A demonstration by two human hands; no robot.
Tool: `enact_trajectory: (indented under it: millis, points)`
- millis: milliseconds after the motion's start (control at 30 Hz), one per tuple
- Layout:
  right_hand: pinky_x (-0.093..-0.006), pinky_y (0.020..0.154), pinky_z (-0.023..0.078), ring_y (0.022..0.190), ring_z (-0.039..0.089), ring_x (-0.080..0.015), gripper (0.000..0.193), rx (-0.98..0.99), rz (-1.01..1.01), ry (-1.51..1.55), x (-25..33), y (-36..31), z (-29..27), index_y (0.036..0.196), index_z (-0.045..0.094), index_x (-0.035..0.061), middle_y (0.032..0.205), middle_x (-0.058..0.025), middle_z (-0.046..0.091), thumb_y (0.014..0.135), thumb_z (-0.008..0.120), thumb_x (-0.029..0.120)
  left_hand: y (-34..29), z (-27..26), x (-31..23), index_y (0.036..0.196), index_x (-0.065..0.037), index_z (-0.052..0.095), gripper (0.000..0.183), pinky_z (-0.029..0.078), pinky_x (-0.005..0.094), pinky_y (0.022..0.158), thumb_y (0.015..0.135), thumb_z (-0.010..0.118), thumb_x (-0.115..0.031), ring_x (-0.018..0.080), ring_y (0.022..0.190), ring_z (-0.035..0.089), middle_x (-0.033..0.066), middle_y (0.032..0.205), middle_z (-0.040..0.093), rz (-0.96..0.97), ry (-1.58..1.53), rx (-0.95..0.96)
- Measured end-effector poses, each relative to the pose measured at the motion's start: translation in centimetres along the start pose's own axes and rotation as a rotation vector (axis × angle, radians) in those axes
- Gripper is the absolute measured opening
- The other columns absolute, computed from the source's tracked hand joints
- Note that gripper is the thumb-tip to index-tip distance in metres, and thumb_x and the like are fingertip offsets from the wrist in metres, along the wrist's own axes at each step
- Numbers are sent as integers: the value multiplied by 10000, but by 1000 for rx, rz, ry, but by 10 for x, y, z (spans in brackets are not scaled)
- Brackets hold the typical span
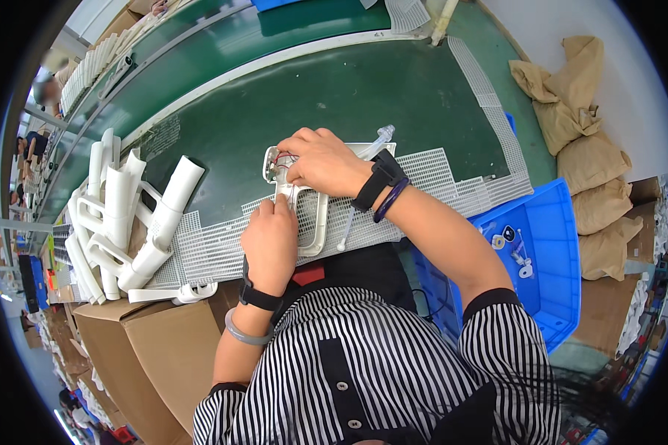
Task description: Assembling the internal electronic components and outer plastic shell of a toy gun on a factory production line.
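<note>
Your left hand [270,237] grips the housing [322,216]; your right hand [325,166], its hold unclear, reaches wires [281,157] best kept unpinched.

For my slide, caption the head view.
Left hand and right hand on a white housing with red wires, blue bin nearby.

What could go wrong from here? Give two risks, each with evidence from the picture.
The thin red wires by the right hand could snag or get pinched in the white casing. White handles are heaped near the edge of the table, so a nudge might send some sliding off.
</note>
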State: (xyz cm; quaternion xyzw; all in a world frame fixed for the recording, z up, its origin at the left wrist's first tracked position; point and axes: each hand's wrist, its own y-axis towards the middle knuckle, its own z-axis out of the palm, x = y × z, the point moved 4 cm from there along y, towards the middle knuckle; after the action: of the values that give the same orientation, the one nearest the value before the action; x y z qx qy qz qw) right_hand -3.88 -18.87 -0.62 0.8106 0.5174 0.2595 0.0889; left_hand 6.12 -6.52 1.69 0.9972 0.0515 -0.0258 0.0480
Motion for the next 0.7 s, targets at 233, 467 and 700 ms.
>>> enact_trajectory:
  millis: [233, 467, 700]
  points:
    - [-376, 908, 426, 1152, 549, -218, 92, -20, 26, -21, 1, 0, -4, 800, 807, 192, 1191, 12, 667, 759, 726, 208, -7, -3, 1, 1138, -60, 650, 276, 559, 401, 651, 907, 680, -208, 275, 847, 667, 91, 887, 641, 63, -62, -101]
    - [-406, 979, 404, 1212, 520, -232, 93, 80, 94, -6, 5, 4, -4, 861, 795, 176, 1266, -10, 643, 798, 756, 233, -16, 4, 6, 1266, -75, 635, 380, 539, 403, 652, 918, 680, -218, 274, 869, 621, 91, 953, 586, 69, -44, -130]
    - [-423, 989, 397, 1218, 507, -238, 95, 109, 127, -9, 6, 6, -7, 866, 795, 182, 1278, -9, 634, 813, 759, 252, -16, 7, 15, 1301, -60, 620, 380, 529, 395, 663, 936, 649, -164, 276, 831, 614, 97, 916, 574, 95, -199, -158]
